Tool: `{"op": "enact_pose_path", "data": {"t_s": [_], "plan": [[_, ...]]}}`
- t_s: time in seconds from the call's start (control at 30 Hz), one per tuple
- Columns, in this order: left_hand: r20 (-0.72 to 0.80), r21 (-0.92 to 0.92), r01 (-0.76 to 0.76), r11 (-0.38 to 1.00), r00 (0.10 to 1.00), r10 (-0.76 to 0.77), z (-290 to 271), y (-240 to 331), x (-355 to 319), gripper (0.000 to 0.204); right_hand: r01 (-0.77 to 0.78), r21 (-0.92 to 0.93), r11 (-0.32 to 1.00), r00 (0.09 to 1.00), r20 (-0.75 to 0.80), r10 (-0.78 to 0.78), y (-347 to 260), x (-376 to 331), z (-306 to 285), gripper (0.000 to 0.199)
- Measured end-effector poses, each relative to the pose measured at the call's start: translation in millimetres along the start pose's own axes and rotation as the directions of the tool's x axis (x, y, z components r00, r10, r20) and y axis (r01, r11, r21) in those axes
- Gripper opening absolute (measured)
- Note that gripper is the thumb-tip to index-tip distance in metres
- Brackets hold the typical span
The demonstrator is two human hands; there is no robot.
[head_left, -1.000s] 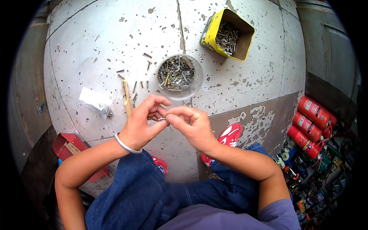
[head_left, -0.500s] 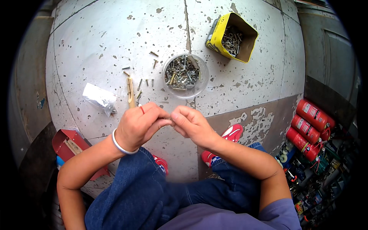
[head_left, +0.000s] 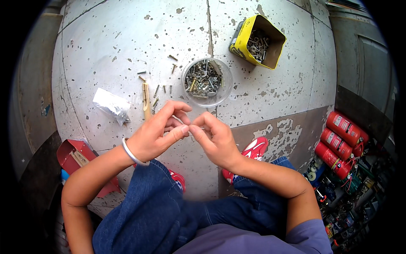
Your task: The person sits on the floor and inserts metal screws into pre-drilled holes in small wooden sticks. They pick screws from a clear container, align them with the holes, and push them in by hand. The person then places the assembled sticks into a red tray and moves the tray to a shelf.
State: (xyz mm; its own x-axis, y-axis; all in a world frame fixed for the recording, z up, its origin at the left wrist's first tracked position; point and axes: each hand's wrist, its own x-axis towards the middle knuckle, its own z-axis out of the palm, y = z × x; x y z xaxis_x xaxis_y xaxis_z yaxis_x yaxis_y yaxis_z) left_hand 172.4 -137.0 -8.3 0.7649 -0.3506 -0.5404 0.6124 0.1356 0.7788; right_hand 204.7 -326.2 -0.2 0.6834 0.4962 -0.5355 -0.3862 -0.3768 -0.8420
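A round, clear plastic tub (head_left: 229,86) of silvery metal screws (head_left: 204,78) lay ahead of the right hand (head_left: 215,140), ahead-right of the left hand (head_left: 153,136), both half-curled, any held piece hidden.

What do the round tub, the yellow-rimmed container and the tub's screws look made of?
Round tub: probably clear plastic, given its glossy, see-through wall.
Yellow-rimmed container: perhaps painted tin, judging by its thin rim; plastic is possible.
Screws: metal, likely steel; silvery glints, some brassy.
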Motion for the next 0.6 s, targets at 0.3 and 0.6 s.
{"op": "enact_pose_path", "data": {"t_s": [0.3, 0.6], "plan": [[0.079, 0.000, 0.010, 1.000, 0.997, -0.010, -2.4, -0.6, 0.4, 0.023, 0.047, -0.111, 0.993, 0.999, -0.018, -0.049, -5.6, -1.2, 1.5, 0.010], [0.114, -0.128, 0.110, 0.986, 0.989, -0.096, -8.2, -2.4, 1.8, 0.018, 0.052, -0.176, 0.983, 0.998, -0.013, -0.055, -6.9, -3.3, 0.5, 0.011]]}}
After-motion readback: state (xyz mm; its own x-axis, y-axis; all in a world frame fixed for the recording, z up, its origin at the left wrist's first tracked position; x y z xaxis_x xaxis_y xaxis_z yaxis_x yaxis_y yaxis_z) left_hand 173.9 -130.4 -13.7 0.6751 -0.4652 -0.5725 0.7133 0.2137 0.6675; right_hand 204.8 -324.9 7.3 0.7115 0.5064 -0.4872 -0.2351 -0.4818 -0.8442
